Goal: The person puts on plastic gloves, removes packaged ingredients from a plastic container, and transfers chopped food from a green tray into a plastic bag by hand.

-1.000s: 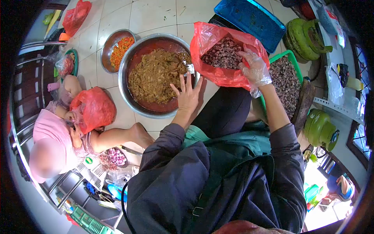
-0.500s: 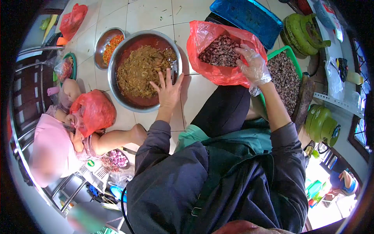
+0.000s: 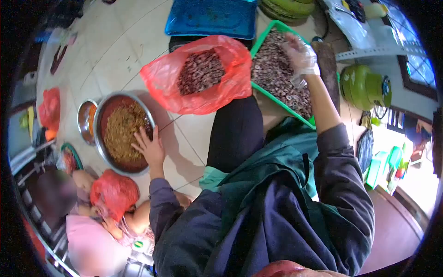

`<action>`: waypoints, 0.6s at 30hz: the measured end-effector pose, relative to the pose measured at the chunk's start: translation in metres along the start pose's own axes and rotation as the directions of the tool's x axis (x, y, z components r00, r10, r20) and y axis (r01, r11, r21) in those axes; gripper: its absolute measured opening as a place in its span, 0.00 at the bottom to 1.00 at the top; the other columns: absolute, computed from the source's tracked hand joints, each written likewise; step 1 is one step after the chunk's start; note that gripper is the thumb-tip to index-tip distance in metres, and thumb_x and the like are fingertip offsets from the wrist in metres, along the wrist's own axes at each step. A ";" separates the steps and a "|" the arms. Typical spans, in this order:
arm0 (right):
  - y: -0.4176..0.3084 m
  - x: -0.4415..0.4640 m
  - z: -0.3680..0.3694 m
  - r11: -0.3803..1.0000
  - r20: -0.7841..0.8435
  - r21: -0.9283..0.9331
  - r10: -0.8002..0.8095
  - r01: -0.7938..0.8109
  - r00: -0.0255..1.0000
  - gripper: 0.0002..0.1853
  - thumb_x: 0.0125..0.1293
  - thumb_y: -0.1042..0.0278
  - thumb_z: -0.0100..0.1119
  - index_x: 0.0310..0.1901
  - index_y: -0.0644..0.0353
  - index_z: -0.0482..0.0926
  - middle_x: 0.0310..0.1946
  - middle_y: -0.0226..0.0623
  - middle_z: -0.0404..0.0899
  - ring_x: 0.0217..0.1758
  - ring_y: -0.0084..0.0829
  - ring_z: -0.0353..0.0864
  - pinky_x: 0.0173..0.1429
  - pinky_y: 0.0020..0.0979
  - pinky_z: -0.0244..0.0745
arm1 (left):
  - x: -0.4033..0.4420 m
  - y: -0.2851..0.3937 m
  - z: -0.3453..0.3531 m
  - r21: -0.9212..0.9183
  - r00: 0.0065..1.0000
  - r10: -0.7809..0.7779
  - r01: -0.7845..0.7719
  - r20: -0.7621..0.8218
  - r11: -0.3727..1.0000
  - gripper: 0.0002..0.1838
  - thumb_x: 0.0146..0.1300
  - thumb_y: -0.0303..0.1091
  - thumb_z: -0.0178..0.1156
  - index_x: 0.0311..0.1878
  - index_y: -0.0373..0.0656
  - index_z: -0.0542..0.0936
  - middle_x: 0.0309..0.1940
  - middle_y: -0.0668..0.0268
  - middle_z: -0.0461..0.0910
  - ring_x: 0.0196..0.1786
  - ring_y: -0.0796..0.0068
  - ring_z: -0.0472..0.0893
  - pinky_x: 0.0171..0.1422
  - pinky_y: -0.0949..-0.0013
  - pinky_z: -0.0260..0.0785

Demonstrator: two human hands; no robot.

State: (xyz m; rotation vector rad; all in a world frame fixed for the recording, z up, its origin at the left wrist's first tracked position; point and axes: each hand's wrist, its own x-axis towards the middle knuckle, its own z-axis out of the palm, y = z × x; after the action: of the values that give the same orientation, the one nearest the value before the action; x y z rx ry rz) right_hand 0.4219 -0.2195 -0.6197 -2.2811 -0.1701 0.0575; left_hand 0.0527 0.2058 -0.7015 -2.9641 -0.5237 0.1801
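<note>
The chopped purplish pieces (image 3: 272, 67) lie directly under my right hand (image 3: 300, 55), filling the green tray (image 3: 282, 105). That hand wears a clear plastic glove with its fingers bent over the pieces; blur keeps me from telling whether it has any in its grip. I judge each bit light and firm but loose, perhaps damp, so a pinch would shed them; I'd cup the fingers and scoop from beneath. The tray looks like thin plastic that would flex under this load, so I'd take it by two opposite rims.

Just left of the right hand sits the red plastic bag (image 3: 198, 104), mouth wide, with similar pieces inside. It is limp and would slump or tear if tugged by one edge; I'd gather the whole mouth.

My left hand (image 3: 150, 145) is bare, empty as far as I can see, fingers spread over the near side of the metal basin (image 3: 98, 134); I can't tell whether they touch the brown shredded food (image 3: 122, 138) inside. The basin should be stiff and heavy, best held by opposite rims. Past it from that hand is a small metal bowl (image 3: 85, 124).
</note>
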 end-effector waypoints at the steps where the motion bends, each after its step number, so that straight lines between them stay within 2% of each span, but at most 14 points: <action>1: 0.023 0.004 -0.002 0.994 0.010 -0.087 0.066 -0.065 0.998 0.26 0.56 0.55 0.61 0.57 0.51 0.74 0.50 0.45 0.79 0.54 0.41 0.78 0.58 0.34 0.71 | 0.000 0.001 0.000 0.011 1.000 0.009 -0.009 -0.016 1.000 0.30 0.61 0.44 0.53 0.68 0.66 0.61 0.72 0.52 0.43 0.74 0.41 0.38 0.69 0.31 0.27; 2: 0.027 0.008 -0.005 0.905 0.088 -0.416 0.141 -0.092 0.986 0.30 0.54 0.50 0.62 0.59 0.49 0.73 0.53 0.47 0.76 0.57 0.44 0.75 0.62 0.37 0.68 | 0.001 0.005 -0.007 -0.012 0.999 0.004 -0.004 -0.039 1.000 0.31 0.60 0.45 0.53 0.69 0.64 0.61 0.72 0.51 0.44 0.74 0.41 0.38 0.70 0.31 0.27; 3: 0.032 0.001 -0.008 0.882 0.176 -0.410 0.325 -0.231 0.929 0.36 0.53 0.45 0.62 0.63 0.50 0.68 0.60 0.50 0.70 0.62 0.47 0.70 0.65 0.39 0.65 | 0.002 0.009 -0.012 -0.035 0.998 -0.005 0.003 -0.063 0.999 0.32 0.60 0.46 0.53 0.69 0.61 0.61 0.72 0.50 0.44 0.73 0.40 0.38 0.70 0.31 0.28; 5: 0.052 -0.002 0.006 0.779 0.222 -0.626 0.221 -0.035 0.950 0.42 0.51 0.40 0.62 0.66 0.49 0.63 0.65 0.52 0.62 0.65 0.50 0.66 0.67 0.40 0.63 | 0.012 0.021 -0.025 -0.114 0.987 -0.025 0.006 -0.161 0.993 0.33 0.59 0.48 0.52 0.69 0.56 0.60 0.71 0.48 0.44 0.73 0.40 0.39 0.70 0.32 0.30; 6: 0.059 -0.004 0.012 0.703 0.270 -0.710 0.327 -0.042 0.906 0.48 0.49 0.36 0.62 0.69 0.47 0.57 0.68 0.54 0.54 0.68 0.53 0.59 0.68 0.42 0.61 | 0.021 0.026 -0.030 -0.169 0.971 -0.037 -0.004 -0.234 0.986 0.34 0.59 0.49 0.52 0.69 0.53 0.60 0.71 0.47 0.44 0.73 0.39 0.40 0.70 0.33 0.31; 7: 0.055 -0.005 0.017 0.680 0.333 -0.734 0.353 0.004 0.874 0.48 0.48 0.36 0.62 0.69 0.47 0.56 0.68 0.54 0.54 0.68 0.54 0.60 0.68 0.43 0.61 | 0.030 0.031 -0.037 -0.221 0.951 -0.053 -0.016 -0.304 0.975 0.35 0.59 0.50 0.51 0.69 0.49 0.60 0.71 0.46 0.44 0.72 0.39 0.41 0.70 0.33 0.33; 8: 0.046 -0.007 0.021 0.658 0.395 -0.751 0.381 0.054 0.836 0.49 0.47 0.35 0.62 0.69 0.47 0.56 0.68 0.55 0.55 0.68 0.54 0.60 0.68 0.43 0.61 | 0.041 0.037 -0.049 -0.279 0.931 -0.027 -0.081 -0.364 0.957 0.36 0.60 0.51 0.50 0.68 0.41 0.58 0.70 0.42 0.44 0.72 0.38 0.43 0.71 0.38 0.35; 10: 0.010 -0.018 0.018 0.671 0.522 -0.729 0.417 0.136 0.744 0.51 0.45 0.34 0.64 0.69 0.48 0.57 0.65 0.56 0.59 0.65 0.55 0.64 0.66 0.45 0.63 | 0.064 0.056 -0.074 -0.525 0.899 -0.080 -0.177 -0.431 0.832 0.38 0.62 0.53 0.48 0.68 0.37 0.57 0.69 0.40 0.44 0.72 0.39 0.44 0.72 0.41 0.36; 12: 0.015 -0.030 0.021 0.643 0.560 -0.737 0.410 0.207 0.720 0.49 0.45 0.38 0.66 0.68 0.48 0.59 0.64 0.56 0.61 0.64 0.55 0.66 0.65 0.45 0.66 | 0.090 0.077 -0.103 -0.665 0.875 -0.098 -0.283 -0.475 0.691 0.41 0.61 0.54 0.50 0.68 0.32 0.54 0.69 0.37 0.43 0.72 0.41 0.46 0.72 0.45 0.38; 13: 0.022 -0.035 0.022 0.627 0.579 -0.739 0.406 0.246 0.707 0.48 0.44 0.39 0.67 0.67 0.48 0.60 0.63 0.55 0.62 0.63 0.55 0.66 0.64 0.45 0.67 | 0.100 0.086 -0.104 -0.680 0.879 -0.114 -0.269 -0.463 0.682 0.42 0.60 0.53 0.53 0.68 0.32 0.54 0.68 0.38 0.44 0.71 0.41 0.46 0.72 0.45 0.39; 14: 0.033 -0.045 0.026 0.627 0.528 -0.732 0.273 0.267 0.804 0.39 0.49 0.50 0.66 0.64 0.50 0.64 0.61 0.55 0.63 0.60 0.55 0.69 0.61 0.44 0.69 | 0.109 0.094 -0.103 -0.693 0.884 -0.130 -0.253 -0.449 0.675 0.42 0.59 0.52 0.56 0.68 0.31 0.54 0.68 0.38 0.45 0.71 0.41 0.47 0.71 0.45 0.40; 15: 0.042 -0.047 0.034 0.601 0.512 -0.757 0.300 0.258 0.804 0.36 0.52 0.53 0.64 0.64 0.48 0.64 0.63 0.52 0.62 0.62 0.54 0.67 0.61 0.46 0.69 | 0.117 0.101 -0.104 -0.706 0.888 -0.145 -0.239 -0.437 0.667 0.43 0.58 0.51 0.58 0.68 0.31 0.53 0.68 0.38 0.45 0.70 0.41 0.47 0.71 0.45 0.41; 17: 0.041 -0.048 0.040 0.538 0.470 -0.810 0.352 0.236 0.810 0.32 0.56 0.60 0.59 0.64 0.44 0.64 0.65 0.46 0.60 0.66 0.51 0.62 0.62 0.49 0.69 | 0.135 0.120 -0.115 -0.696 0.905 -0.207 -0.125 -0.372 0.707 0.41 0.57 0.47 0.61 0.66 0.31 0.56 0.64 0.41 0.55 0.66 0.45 0.57 0.68 0.50 0.49; 18: 0.038 -0.053 0.037 0.601 0.436 -0.771 0.260 0.209 0.862 0.26 0.56 0.69 0.55 0.59 0.47 0.68 0.59 0.45 0.66 0.62 0.50 0.67 0.59 0.49 0.71 | 0.141 0.126 -0.117 -0.689 0.910 -0.239 -0.066 -0.338 0.722 0.40 0.56 0.45 0.63 0.65 0.31 0.58 0.62 0.42 0.60 0.64 0.46 0.61 0.67 0.53 0.54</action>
State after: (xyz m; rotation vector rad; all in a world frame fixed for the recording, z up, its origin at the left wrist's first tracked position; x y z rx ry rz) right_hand 0.3699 -0.2237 -0.6736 -3.1432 -0.5363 0.7695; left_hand 0.2425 0.1252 -0.6180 -3.4956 -0.8136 -0.8231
